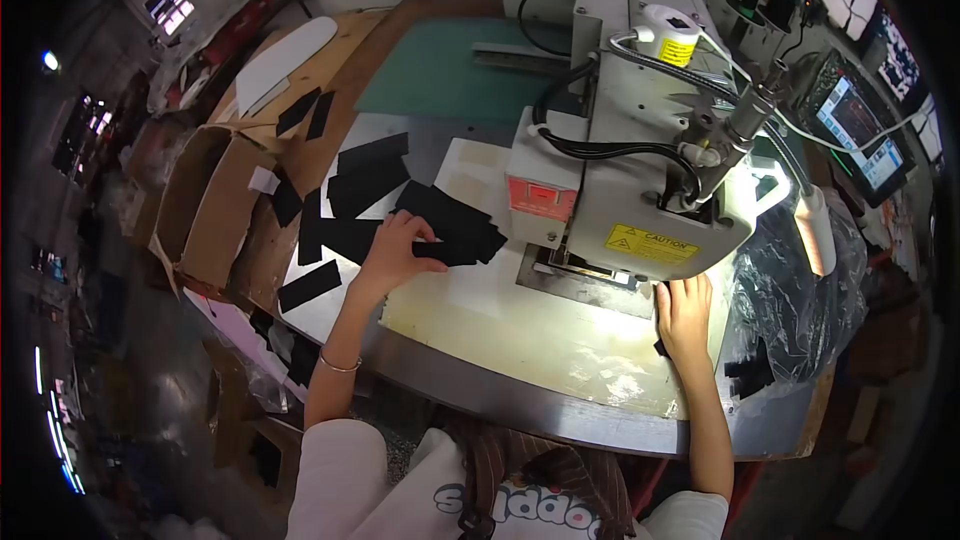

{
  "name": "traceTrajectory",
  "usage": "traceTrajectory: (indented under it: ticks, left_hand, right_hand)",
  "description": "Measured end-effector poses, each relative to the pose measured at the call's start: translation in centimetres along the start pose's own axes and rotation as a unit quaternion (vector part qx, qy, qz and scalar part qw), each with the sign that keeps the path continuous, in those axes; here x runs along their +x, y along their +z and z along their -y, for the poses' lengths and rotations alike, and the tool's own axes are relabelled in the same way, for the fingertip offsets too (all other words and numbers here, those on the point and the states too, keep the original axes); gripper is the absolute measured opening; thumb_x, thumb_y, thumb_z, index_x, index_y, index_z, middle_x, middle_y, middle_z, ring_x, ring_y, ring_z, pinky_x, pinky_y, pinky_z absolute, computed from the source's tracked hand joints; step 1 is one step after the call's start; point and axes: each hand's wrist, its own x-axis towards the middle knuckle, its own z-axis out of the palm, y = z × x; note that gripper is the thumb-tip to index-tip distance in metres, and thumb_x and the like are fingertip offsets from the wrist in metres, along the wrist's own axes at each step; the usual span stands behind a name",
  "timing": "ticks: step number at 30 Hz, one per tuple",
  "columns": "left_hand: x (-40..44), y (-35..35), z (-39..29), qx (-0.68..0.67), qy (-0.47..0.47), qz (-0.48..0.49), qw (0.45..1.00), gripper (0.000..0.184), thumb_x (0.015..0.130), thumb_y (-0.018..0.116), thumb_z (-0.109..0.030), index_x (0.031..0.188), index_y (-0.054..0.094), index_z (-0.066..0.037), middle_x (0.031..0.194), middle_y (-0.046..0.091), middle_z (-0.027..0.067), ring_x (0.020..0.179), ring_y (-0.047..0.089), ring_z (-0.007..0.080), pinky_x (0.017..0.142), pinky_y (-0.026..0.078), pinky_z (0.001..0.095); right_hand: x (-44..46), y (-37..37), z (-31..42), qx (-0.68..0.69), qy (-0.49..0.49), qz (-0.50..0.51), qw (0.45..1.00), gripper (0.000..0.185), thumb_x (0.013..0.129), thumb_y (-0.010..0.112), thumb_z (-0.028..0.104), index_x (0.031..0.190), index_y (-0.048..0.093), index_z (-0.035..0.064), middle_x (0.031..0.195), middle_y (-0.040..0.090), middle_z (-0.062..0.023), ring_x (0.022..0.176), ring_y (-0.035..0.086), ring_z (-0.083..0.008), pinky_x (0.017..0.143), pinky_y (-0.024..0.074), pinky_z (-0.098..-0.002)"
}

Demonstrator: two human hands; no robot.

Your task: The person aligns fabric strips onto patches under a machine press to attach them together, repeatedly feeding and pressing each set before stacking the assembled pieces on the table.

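An overlapping pile of black fabric pieces (450, 225) lies on the pale work plate (470, 315), left of the sewing machine head (640, 210). My left hand (398, 252) rests on this pile, thumb and fingers curled round the edge of a black piece. Under the right side of the machine head, my right hand (686, 312) lies flat with its fingers stretched forward. Its fingertips are partly hidden by the head. A small black edge shows beside the palm; what it belongs to is covered. The metal needle plate (580, 285) is just left of these fingers.
More black pieces (311, 286) are scattered at the left. Beyond them stands an open cardboard box (215, 205). Clear plastic wrap (790, 290) covers the right side, below a lamp (815, 230). A control screen (860, 135) stands behind it. A green mat (430, 70) lies at the back.
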Motion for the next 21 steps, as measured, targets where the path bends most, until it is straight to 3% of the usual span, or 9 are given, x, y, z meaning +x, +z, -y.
traceTrajectory:
  ticks: [2, 5, 8, 11, 15, 19, 21]
  left_hand:
    - [0.1, -0.1, 0.2, -0.017, 0.026, -0.036, 0.999, 0.043, 0.058, 0.084, -0.026, 0.089, 0.063, -0.005, 0.087, 0.055, 0.0063, 0.089, 0.052, 0.0245, 0.076, 0.041, 0.0332]
    - [0.5, -1.0, -1.0, -0.146, -0.105, 0.033, 0.983, 0.030, 0.067, 0.079, -0.020, 0.085, 0.064, -0.001, 0.081, 0.056, 0.0086, 0.078, 0.054, 0.0232, 0.068, 0.042, 0.0308]
    - [0.7, -0.8, -1.8, -0.138, 0.028, -0.024, 0.990, 0.019, 0.076, 0.071, -0.014, 0.088, 0.066, 0.000, 0.077, 0.057, 0.0096, 0.068, 0.053, 0.0223, 0.062, 0.041, 0.0301]
    - [1.6, -0.1, -4.1, -0.175, 0.085, 0.010, 0.981, 0.015, 0.082, 0.065, -0.011, 0.092, 0.066, 0.000, 0.077, 0.058, 0.0084, 0.066, 0.053, 0.0230, 0.062, 0.042, 0.0323]
    - [3.1, 0.8, -8.4, -0.222, 0.032, 0.178, 0.958, 0.019, 0.077, 0.072, -0.014, 0.091, 0.070, -0.002, 0.076, 0.063, 0.0085, 0.067, 0.058, 0.0156, 0.061, 0.044, 0.0269]
    - [3.3, 4.2, -9.9, -0.283, 0.053, 0.232, 0.929, 0.020, 0.076, 0.073, -0.017, 0.089, 0.071, -0.003, 0.075, 0.065, 0.0089, 0.065, 0.058, 0.0157, 0.062, 0.045, 0.0269]
    - [2.9, 4.4, -10.3, -0.221, 0.102, 0.242, 0.939, 0.022, 0.077, 0.070, -0.019, 0.096, 0.070, -0.007, 0.081, 0.063, 0.0051, 0.076, 0.058, 0.0182, 0.070, 0.046, 0.0293]
  right_hand:
    - [0.8, -0.1, -0.4, -0.022, -0.034, -0.033, 0.999, 0.022, 0.085, 0.055, 0.009, 0.104, 0.057, -0.0017, 0.111, 0.054, -0.0173, 0.108, 0.048, -0.0335, 0.096, 0.0337, -0.0453]
    - [1.3, -0.2, -1.4, -0.001, -0.016, -0.045, 0.999, 0.019, 0.086, 0.054, 0.009, 0.101, 0.058, -0.0016, 0.107, 0.055, -0.0157, 0.106, 0.049, -0.0323, 0.094, 0.0337, -0.0436]
    - [1.5, -2.2, 0.0, 0.026, 0.005, -0.067, 0.997, 0.020, 0.083, 0.057, 0.009, 0.101, 0.060, 0.0012, 0.108, 0.057, -0.0137, 0.104, 0.050, -0.0314, 0.093, 0.0346, -0.0432]
    - [0.3, -3.2, 2.0, 0.014, 0.010, -0.040, 0.999, 0.028, 0.077, 0.063, 0.009, 0.104, 0.060, 0.0021, 0.111, 0.057, -0.0127, 0.106, 0.049, -0.0321, 0.095, 0.0341, -0.0440]
    - [-0.8, -3.4, 1.4, -0.010, 0.032, -0.069, 0.997, 0.025, 0.077, 0.063, 0.007, 0.101, 0.061, 0.0028, 0.108, 0.059, -0.0100, 0.105, 0.051, -0.0286, 0.093, 0.0351, -0.0412]
    - [-0.9, -4.6, 1.7, 0.063, 0.078, -0.081, 0.992, 0.015, 0.078, 0.064, 0.006, 0.093, 0.064, 0.0041, 0.092, 0.063, -0.0070, 0.093, 0.053, -0.0245, 0.085, 0.0364, -0.0368]
    - [-0.4, -4.4, 1.3, 0.077, 0.065, -0.074, 0.992, 0.010, 0.078, 0.064, 0.007, 0.088, 0.065, 0.0048, 0.085, 0.063, -0.0053, 0.088, 0.053, -0.0236, 0.081, 0.0361, -0.0360]
